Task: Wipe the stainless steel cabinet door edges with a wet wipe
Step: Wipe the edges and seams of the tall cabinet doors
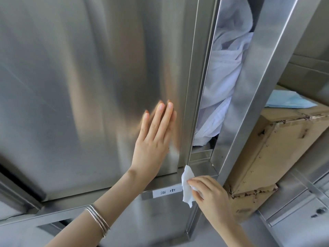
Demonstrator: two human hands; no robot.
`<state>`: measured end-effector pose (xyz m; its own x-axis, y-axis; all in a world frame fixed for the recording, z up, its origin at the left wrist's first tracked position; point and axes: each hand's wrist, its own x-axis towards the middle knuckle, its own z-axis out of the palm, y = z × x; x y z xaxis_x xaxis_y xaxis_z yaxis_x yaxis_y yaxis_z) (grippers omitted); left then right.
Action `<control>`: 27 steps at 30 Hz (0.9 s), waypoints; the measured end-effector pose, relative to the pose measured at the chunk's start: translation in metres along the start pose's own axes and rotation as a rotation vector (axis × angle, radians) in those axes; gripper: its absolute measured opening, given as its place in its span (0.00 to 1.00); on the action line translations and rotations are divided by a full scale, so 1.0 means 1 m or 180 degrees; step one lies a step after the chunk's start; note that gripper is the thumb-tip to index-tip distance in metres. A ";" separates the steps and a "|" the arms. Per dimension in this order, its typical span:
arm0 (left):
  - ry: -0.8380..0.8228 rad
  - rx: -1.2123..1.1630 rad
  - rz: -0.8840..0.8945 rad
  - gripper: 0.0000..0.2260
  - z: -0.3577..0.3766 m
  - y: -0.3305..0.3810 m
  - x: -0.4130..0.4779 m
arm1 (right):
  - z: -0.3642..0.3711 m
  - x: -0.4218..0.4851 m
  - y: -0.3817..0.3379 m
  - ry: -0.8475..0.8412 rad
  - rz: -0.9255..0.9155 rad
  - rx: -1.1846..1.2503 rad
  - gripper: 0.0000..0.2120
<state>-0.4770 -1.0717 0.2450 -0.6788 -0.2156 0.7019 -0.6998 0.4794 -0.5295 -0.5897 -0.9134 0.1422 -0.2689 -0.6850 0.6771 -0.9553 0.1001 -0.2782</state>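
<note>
The left hand [153, 139] lies flat against the stainless steel cabinet door [80, 86], near its lower right corner. The fingers are straight and close together, pointing up, and the palm is on the metal; it grips nothing. Thin silver bangles [98, 220] sit on that forearm. The right hand [211, 195] is lower down, just under the door's bottom right corner. It pinches a white wet wipe [187, 182] between the thumb and the curled fingers, though I can't make out how many fingers are behind the cloth. The wipe hangs crumpled. Its upper tip touches the very foot of the door edge [197, 104], where that folded vertical strip meets the cabinet's bottom rail, and its lower end dangles free below the hand. The door stands ajar, and bundled white linen [224, 77] shows in the gap between its edge and the cabinet's right post. On the rail just left of the wipe is a small white label [167, 192] with printed characters. Beyond the right post a cardboard box [277, 143] with worn tape sits on a shelf, and something pale blue [288, 100] lies on top of it.
</note>
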 end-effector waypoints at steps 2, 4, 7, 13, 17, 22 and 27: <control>0.0010 0.0032 0.0004 0.50 -0.001 0.008 0.005 | -0.006 0.001 0.003 -0.0041 0.0066 -0.0027 0.17; 0.0051 0.0012 0.0001 0.49 -0.002 0.015 0.010 | -0.011 0.002 0.008 -0.0079 0.0108 -0.0064 0.20; 0.0064 0.0012 0.0003 0.48 -0.004 0.027 0.017 | -0.018 0.002 0.014 -0.0129 0.0194 -0.0090 0.21; 0.0139 0.0004 0.0006 0.47 -0.006 0.046 0.030 | -0.030 0.006 0.023 -0.0184 0.0277 -0.0016 0.23; 0.0140 -0.0033 -0.0027 0.46 -0.007 0.057 0.037 | -0.035 0.008 0.030 -0.0228 0.0336 0.0101 0.23; 0.0037 -0.0066 -0.0077 0.45 -0.009 0.073 0.047 | -0.040 0.008 0.041 -0.0187 0.0291 0.0200 0.23; -0.0053 -0.0067 -0.0225 0.44 -0.013 0.084 0.052 | -0.043 0.011 0.051 -0.0243 0.0136 0.0230 0.21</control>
<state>-0.5684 -1.0316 0.2429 -0.6315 -0.2636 0.7292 -0.7416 0.4801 -0.4686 -0.6468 -0.8848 0.1651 -0.2966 -0.7344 0.6105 -0.9311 0.0801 -0.3560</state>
